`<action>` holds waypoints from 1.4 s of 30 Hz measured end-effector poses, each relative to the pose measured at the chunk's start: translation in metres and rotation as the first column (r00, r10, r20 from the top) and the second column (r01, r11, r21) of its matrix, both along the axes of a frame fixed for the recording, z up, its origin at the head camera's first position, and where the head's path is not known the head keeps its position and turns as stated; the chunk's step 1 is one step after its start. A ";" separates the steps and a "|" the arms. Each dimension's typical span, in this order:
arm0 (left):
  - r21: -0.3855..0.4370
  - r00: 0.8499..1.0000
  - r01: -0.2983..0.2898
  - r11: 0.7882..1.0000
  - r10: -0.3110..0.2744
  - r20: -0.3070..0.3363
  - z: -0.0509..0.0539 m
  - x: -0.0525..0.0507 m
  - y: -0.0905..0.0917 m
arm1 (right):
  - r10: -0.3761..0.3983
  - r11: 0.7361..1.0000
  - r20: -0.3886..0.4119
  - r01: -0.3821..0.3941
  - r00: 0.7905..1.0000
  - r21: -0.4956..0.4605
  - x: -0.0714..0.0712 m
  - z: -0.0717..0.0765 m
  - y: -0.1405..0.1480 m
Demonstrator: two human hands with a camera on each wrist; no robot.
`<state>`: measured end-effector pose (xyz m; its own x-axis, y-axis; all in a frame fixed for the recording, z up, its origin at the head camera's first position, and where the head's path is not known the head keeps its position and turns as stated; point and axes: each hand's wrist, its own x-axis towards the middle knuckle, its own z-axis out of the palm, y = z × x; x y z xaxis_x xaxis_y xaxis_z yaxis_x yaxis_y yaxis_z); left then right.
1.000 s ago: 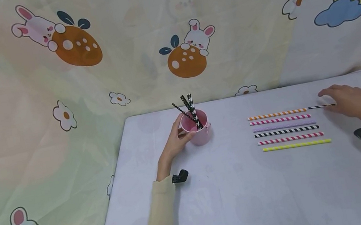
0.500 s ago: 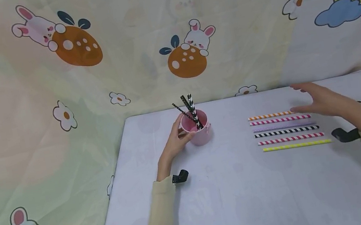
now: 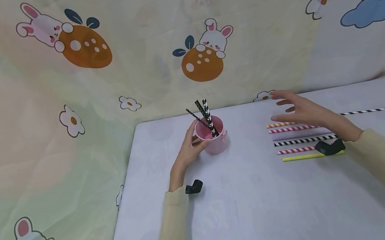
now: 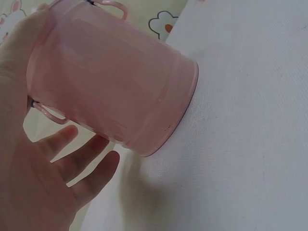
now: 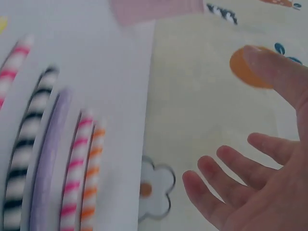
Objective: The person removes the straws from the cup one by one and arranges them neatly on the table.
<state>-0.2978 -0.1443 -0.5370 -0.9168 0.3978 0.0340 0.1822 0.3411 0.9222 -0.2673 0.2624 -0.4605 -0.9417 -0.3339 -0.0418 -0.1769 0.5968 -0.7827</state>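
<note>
My left hand [image 3: 188, 150] holds a small pink bucket [image 3: 216, 146] near its rim, thumb in front and a finger at the left side. In the left wrist view the other fingers spread behind the bucket [image 4: 110, 77], which stands upright on the table. Several black-and-white paper straws [image 3: 208, 115] lean inside it. My right hand [image 3: 306, 111] hovers with spread fingers above a row of straws, holding nothing. In that row lie an orange-striped straw [image 3: 279, 124], a purple straw [image 5: 50, 154], a black-striped straw [image 3: 301, 141] and a yellow straw [image 3: 300, 157], plus pink-striped straws [image 3: 289, 129].
A single black-striped straw [image 3: 378, 109] lies farther right, in line with the orange one. The white-covered table [image 3: 253, 211] backs onto a printed cloth [image 3: 148, 38] with rabbits and flowers.
My right hand has come left from the black-striped straw at the right, leaving it on the table, and now hangs over the row. The left hand and bucket stay put.
</note>
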 end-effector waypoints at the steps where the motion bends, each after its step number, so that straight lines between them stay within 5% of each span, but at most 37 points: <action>1: 0.002 1.000 0.001 1.000 -0.001 -0.001 0.000 0.000 0.000 | 0.005 1.000 0.009 -0.004 1.000 -0.031 -0.002 0.000 -0.005; 8: 0.004 1.000 0.012 1.000 -0.012 0.005 0.004 0.000 -0.001 | 0.022 0.982 0.072 -0.008 0.997 -0.189 -0.016 0.004 -0.042; 25: 0.019 0.999 0.027 0.999 -0.028 0.023 0.000 -0.004 -0.001 | 0.061 0.927 0.168 0.006 0.984 -0.374 -0.050 -0.011 -0.116; 42: 0.029 1.000 0.011 1.000 -0.011 -0.006 0.001 -0.001 0.001 | 0.096 0.893 0.203 0.006 0.974 -0.451 -0.071 -0.018 -0.158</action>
